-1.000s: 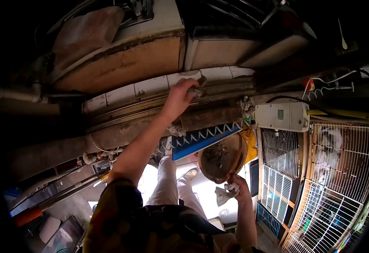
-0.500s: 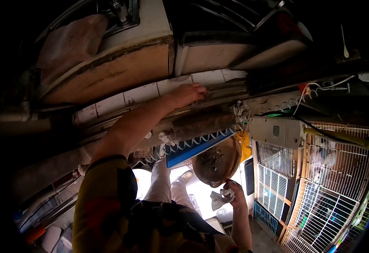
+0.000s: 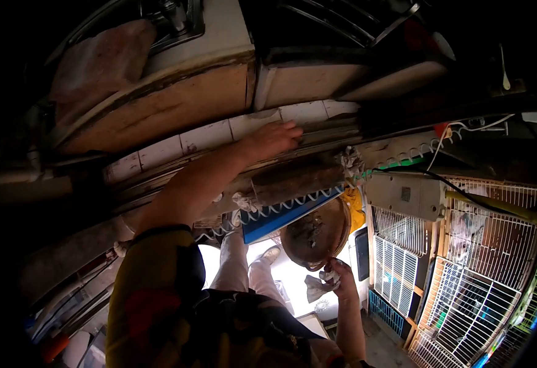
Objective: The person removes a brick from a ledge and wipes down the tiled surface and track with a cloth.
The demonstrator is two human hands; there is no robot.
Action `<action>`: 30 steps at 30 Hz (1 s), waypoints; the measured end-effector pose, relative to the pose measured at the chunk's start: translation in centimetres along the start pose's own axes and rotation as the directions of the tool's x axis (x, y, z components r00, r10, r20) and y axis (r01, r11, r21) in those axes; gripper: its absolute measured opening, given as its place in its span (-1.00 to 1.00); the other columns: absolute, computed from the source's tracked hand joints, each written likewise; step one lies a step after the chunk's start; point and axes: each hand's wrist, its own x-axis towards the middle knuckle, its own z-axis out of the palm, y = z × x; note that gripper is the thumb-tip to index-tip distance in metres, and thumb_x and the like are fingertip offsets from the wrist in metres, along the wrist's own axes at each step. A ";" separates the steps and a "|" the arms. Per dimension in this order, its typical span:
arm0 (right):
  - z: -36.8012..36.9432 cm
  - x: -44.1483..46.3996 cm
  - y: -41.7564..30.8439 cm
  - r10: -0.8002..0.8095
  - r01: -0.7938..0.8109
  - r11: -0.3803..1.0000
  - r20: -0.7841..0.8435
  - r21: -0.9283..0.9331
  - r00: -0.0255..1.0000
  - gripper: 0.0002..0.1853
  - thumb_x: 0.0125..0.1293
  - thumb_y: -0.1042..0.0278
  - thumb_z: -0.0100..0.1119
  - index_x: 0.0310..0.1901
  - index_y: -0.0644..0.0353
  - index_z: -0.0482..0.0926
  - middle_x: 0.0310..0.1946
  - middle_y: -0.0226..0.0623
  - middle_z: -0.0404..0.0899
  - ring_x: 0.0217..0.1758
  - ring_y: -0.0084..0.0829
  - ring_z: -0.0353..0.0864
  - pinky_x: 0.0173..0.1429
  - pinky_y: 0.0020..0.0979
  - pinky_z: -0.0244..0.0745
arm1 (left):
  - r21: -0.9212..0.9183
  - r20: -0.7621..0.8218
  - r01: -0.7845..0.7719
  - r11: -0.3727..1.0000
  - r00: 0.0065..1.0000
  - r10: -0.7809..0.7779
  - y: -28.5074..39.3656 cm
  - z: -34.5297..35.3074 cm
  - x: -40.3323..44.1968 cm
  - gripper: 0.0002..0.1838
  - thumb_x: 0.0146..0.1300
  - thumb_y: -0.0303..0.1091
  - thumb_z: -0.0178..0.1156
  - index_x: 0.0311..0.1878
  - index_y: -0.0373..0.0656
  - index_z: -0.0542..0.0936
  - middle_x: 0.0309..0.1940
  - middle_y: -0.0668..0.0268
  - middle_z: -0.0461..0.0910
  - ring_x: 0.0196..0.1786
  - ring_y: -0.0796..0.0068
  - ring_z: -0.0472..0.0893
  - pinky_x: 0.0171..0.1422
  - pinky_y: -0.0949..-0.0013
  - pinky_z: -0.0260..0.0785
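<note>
My left hand [image 3: 274,140] rests palm down, fingers curled, on the dark grooved ledge [image 3: 219,158] just below a row of white tiles [image 3: 207,136]. Whatever is under its fingers is hidden. Lower right, my right hand [image 3: 341,279] is closed around a crumpled whitish cloth or paper [image 3: 322,284]. This hand is beside the lower rim of a round brown basin [image 3: 313,262] that has dark scraps inside. Crumpled pale wads lie along the beam, one at its middle [image 3: 244,200] and one farther right [image 3: 351,161].
Wire cages [image 3: 474,276] stand at the right, below a grey box [image 3: 403,193] with cables. A coiled hose [image 3: 293,202] runs above a blue panel [image 3: 268,226]. Wooden cabinets [image 3: 170,107] and a sink counter [image 3: 222,37] are at the top.
Since a second ago my left hand has turned palm down onto the ledge, and the grey piece in it has gone out of sight. My right hand keeps hold of the crumpled cloth. The view has shifted slightly.
</note>
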 end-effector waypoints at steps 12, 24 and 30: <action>-0.5 0.0 2.5 0.008 -0.009 1.000 -0.074 -0.017 0.997 -0.82 0.21 0.37 0.08 -0.23 0.31 0.50 -0.46 -0.29 0.54 -0.44 -0.46 0.56 -0.34 -0.47 0.51 | -0.089 0.007 0.103 0.991 0.995 -0.103 2.4 -4.3 -2.0 -0.76 -0.20 -0.61 0.13 -0.34 -0.23 0.49 -0.30 0.21 0.41 -0.11 0.16 0.39 -0.05 0.25 0.36; -0.2 -0.6 1.8 -0.026 0.023 0.999 -0.068 -0.040 0.997 -0.79 0.20 0.35 0.11 -0.22 0.32 0.50 -0.47 -0.30 0.53 -0.47 -0.47 0.53 -0.39 -0.50 0.46 | 0.002 0.398 0.177 0.984 0.903 -0.163 4.8 -4.0 -0.8 -0.75 0.05 -0.43 0.08 -0.17 -0.23 0.56 0.25 0.05 0.23 0.36 0.04 0.12 0.32 0.28 0.21; 0.2 -1.0 1.8 -0.039 0.039 0.999 -0.082 -0.006 0.996 -0.78 0.21 0.35 0.10 -0.20 0.33 0.50 -0.48 -0.30 0.52 -0.47 -0.47 0.53 -0.40 -0.50 0.45 | 0.117 0.287 0.065 0.991 0.953 -0.096 5.2 -2.4 -1.3 -0.83 0.05 -0.41 0.05 -0.30 -0.22 0.55 0.05 0.15 0.34 0.18 0.13 0.30 0.10 0.29 0.37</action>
